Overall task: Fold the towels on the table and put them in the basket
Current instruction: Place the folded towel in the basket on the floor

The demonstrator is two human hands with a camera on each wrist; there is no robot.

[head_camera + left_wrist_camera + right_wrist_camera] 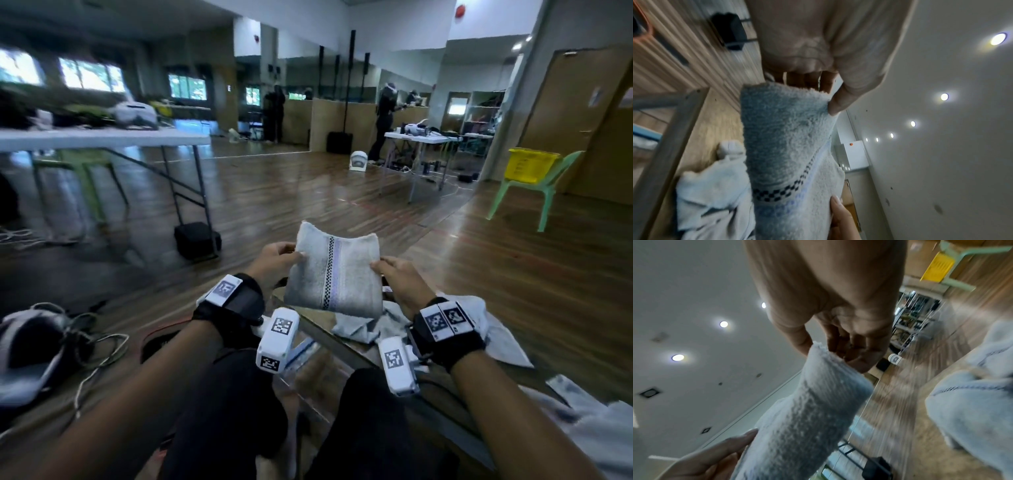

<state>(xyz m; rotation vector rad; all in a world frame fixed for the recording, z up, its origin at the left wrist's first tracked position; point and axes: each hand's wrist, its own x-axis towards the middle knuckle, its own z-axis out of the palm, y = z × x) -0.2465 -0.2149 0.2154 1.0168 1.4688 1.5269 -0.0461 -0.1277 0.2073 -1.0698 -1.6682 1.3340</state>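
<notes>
A folded pale grey towel (334, 270) with a checked stripe hangs in the air between my hands, above the table's near edge. My left hand (279, 260) pinches its left edge, thumb on top. My right hand (394, 272) pinches its right edge. In the left wrist view the left hand (826, 91) holds the folded towel (785, 146) with the thumb over its edge. In the right wrist view the right hand (840, 350) grips the folded towel (809, 418) at its end. More unfolded towels (404, 325) lie crumpled on the table (342, 346) under my right wrist. No basket shows clearly.
Another loose towel (603, 438) lies at the table's right end. A headset with cables (34, 346) sits on the floor at left. A folding table (102, 140) stands left, and a yellow crate (529, 164) rests on a green chair at right. People stand far back.
</notes>
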